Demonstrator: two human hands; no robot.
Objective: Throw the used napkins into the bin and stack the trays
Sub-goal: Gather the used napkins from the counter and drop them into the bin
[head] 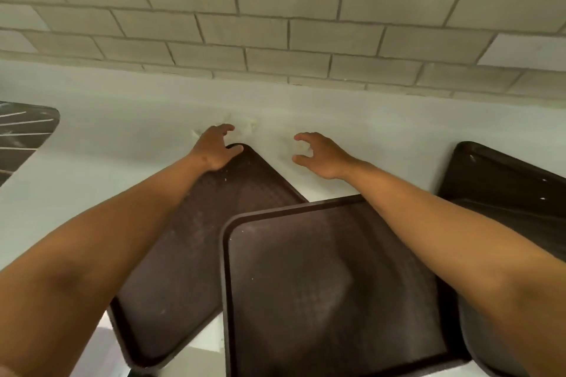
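Three dark brown trays lie on a white counter (122,119). The left tray (196,239) runs diagonally, and the middle tray (330,285) overlaps its right side. A third tray (502,180) sits at the right. Pale crumpled napkins lie on the counter: one (249,127) just beyond my left hand, another (298,147) between the fingers and thumb of my right hand. My left hand (216,147) hovers over the far corner of the left tray, fingers loosely curved, holding nothing. My right hand (321,153) is spread open around the napkin, not gripping it.
A grey brick wall (291,24) rises behind the counter. A dark object with pale stripes (24,135) sits at the left edge. A rounded dark shape (484,343) shows at the lower right under my right arm.
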